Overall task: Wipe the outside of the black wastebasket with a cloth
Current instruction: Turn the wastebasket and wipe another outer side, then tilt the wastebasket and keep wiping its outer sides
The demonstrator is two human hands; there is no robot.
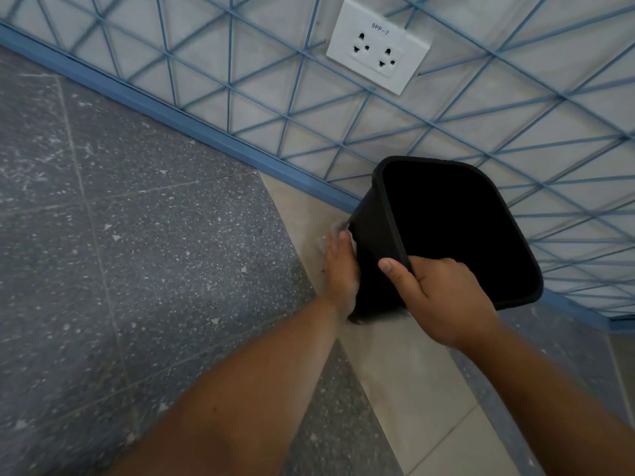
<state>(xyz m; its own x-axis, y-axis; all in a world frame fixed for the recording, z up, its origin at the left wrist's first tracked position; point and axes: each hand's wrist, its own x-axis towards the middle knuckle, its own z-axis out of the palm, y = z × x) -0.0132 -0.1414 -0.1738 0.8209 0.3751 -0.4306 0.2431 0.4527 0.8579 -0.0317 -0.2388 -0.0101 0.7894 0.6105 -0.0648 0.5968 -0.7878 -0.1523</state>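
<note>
The black wastebasket (372, 231) is tilted, its open mouth facing up toward me, close to the wall. My right hand (436, 297) grips its near rim, thumb outside and fingers inside. My left hand (340, 269) lies flat against the basket's left outer side, pressing a pale cloth (335, 231) onto it. Only the cloth's edges show past my fingers. The basket's bottom is hidden behind its body and my hands.
A wall with a blue grid pattern (515, 97) rises right behind the basket, with a white double socket (378, 46) on it and a blue skirting (171, 115) along its foot. The floor has grey speckled tiles (137, 269) and a beige strip (412, 389).
</note>
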